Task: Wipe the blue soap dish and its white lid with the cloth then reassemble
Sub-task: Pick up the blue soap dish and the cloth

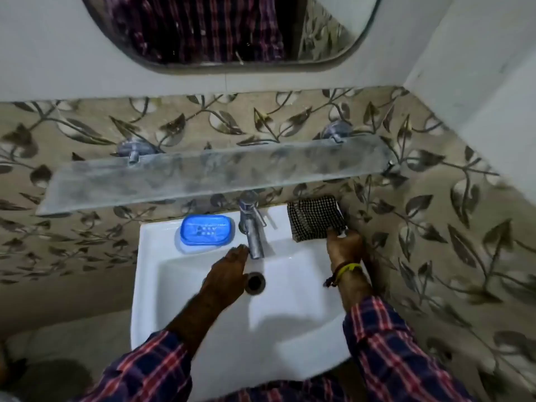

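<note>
The blue soap dish (206, 230) sits on the sink's back ledge, left of the tap; its top looks pale and translucent, so I cannot tell the lid apart from the base. A folded black-and-white checked cloth (314, 217) lies on the ledge at the right. My right hand (345, 246) touches the cloth's near edge, fingertips hidden under or against it. My left hand (227, 271) hovers over the basin with straight fingers, its tips close to the tap spout, holding nothing.
The chrome tap (251, 224) stands between dish and cloth. The white sink (150, 285) has a drain (255, 282) beside my left hand. A frosted glass shelf (203, 175) juts out above the ledge. A mirror (226, 30) hangs higher, and a wall closes in on the right.
</note>
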`<state>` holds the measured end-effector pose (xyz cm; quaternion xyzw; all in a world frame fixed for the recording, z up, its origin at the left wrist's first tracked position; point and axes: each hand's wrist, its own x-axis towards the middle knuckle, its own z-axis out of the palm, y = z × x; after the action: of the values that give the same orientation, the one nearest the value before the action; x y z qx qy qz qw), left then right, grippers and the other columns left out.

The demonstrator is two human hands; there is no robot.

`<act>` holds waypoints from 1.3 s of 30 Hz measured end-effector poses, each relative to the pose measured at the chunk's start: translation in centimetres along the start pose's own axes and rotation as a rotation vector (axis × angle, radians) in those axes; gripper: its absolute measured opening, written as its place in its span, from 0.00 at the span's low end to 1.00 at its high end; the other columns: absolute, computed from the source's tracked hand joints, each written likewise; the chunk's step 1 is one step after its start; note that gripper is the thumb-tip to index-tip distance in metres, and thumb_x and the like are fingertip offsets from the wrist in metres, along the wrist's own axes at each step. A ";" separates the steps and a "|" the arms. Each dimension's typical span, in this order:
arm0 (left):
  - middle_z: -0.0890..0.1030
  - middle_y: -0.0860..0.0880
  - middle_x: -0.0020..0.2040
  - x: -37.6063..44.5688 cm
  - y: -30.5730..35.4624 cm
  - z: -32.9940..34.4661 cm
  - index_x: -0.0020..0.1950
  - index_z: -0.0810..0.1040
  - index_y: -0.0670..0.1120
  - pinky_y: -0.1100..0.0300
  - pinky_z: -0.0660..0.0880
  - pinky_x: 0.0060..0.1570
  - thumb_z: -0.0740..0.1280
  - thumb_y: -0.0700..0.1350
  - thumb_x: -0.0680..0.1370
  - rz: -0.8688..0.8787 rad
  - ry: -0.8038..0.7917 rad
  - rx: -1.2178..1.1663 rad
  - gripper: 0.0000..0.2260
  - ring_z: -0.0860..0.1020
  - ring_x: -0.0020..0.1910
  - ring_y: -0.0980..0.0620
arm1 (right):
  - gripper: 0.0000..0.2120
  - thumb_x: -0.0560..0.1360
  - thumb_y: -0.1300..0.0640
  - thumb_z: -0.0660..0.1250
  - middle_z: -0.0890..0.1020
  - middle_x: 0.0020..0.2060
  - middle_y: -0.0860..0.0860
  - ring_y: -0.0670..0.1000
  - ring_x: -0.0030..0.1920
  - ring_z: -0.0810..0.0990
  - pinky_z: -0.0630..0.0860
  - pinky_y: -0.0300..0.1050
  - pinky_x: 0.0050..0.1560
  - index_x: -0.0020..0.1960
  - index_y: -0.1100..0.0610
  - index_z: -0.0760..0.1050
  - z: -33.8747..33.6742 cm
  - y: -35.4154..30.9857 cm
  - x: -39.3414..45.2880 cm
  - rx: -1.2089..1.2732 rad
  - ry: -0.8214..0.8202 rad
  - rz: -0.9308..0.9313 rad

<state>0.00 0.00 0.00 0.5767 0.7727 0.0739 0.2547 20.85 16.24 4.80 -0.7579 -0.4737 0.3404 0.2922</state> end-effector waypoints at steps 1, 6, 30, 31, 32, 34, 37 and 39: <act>0.54 0.46 0.83 0.3 0.2 0.2 0.83 0.50 0.46 0.56 0.50 0.78 0.62 0.50 0.84 -0.024 -0.012 -0.011 0.32 0.54 0.82 0.48 | 0.23 0.75 0.53 0.71 0.80 0.61 0.66 0.65 0.62 0.79 0.76 0.56 0.61 0.62 0.69 0.76 0.1 -0.6 1.2 -0.035 -0.033 0.018; 0.58 0.47 0.83 0.6 0.4 1.2 0.83 0.53 0.46 0.53 0.53 0.78 0.64 0.49 0.83 -0.149 0.031 -0.080 0.31 0.56 0.81 0.47 | 0.28 0.77 0.48 0.67 0.75 0.66 0.67 0.66 0.67 0.74 0.72 0.59 0.67 0.67 0.69 0.71 1.6 -2.5 5.0 -0.269 -0.127 0.019; 0.80 0.39 0.60 -2.9 -4.9 -5.0 0.62 0.78 0.41 0.45 0.73 0.59 0.78 0.47 0.73 -0.210 0.665 -0.202 0.21 0.77 0.60 0.37 | 0.16 0.76 0.65 0.69 0.82 0.54 0.62 0.57 0.48 0.84 0.83 0.51 0.47 0.62 0.70 0.76 1.4 -3.0 -0.5 0.761 -0.328 0.163; 0.77 0.39 0.65 -2.7 -5.7 -5.6 0.66 0.76 0.41 0.43 0.71 0.63 0.78 0.49 0.73 -0.207 0.636 -0.232 0.26 0.74 0.65 0.37 | 0.14 0.75 0.65 0.70 0.83 0.49 0.60 0.55 0.42 0.85 0.83 0.48 0.40 0.60 0.68 0.78 1.2 -3.1 -1.7 0.778 -0.318 0.154; 0.75 0.39 0.70 -2.3 -6.5 -6.2 0.71 0.73 0.42 0.43 0.67 0.68 0.79 0.50 0.72 -0.199 0.590 -0.259 0.31 0.71 0.70 0.38 | 0.12 0.74 0.65 0.71 0.84 0.46 0.58 0.54 0.39 0.86 0.83 0.46 0.35 0.57 0.66 0.80 1.1 -3.2 -2.8 0.788 -0.314 0.145; 0.70 0.41 0.75 -1.4 -8.1 -7.1 0.76 0.68 0.43 0.47 0.62 0.73 0.81 0.54 0.68 -0.160 0.479 -0.297 0.41 0.66 0.76 0.41 | 0.11 0.74 0.64 0.72 0.85 0.47 0.58 0.54 0.40 0.86 0.82 0.44 0.33 0.56 0.64 0.80 0.7 -3.2 -4.4 0.759 -0.306 0.151; 0.71 0.41 0.75 -0.1 -9.6 -8.2 0.76 0.68 0.42 0.51 0.63 0.73 0.83 0.57 0.63 -0.074 0.373 -0.327 0.47 0.68 0.75 0.42 | 0.12 0.77 0.61 0.70 0.83 0.54 0.61 0.55 0.44 0.84 0.81 0.45 0.39 0.58 0.64 0.80 0.3 -2.6 -5.9 0.691 -0.295 0.212; 0.70 0.42 0.76 0.7 -10.5 -8.6 0.77 0.67 0.43 0.52 0.62 0.74 0.84 0.57 0.62 -0.020 0.325 -0.315 0.49 0.68 0.75 0.42 | 0.14 0.78 0.60 0.68 0.82 0.57 0.63 0.60 0.51 0.83 0.80 0.49 0.44 0.61 0.66 0.78 0.0 -1.9 -7.3 0.695 -0.276 0.254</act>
<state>-13.23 -1.24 2.87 0.5026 0.7882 0.2831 0.2147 17.54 10.29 8.00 -0.6132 -0.2676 0.6127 0.4206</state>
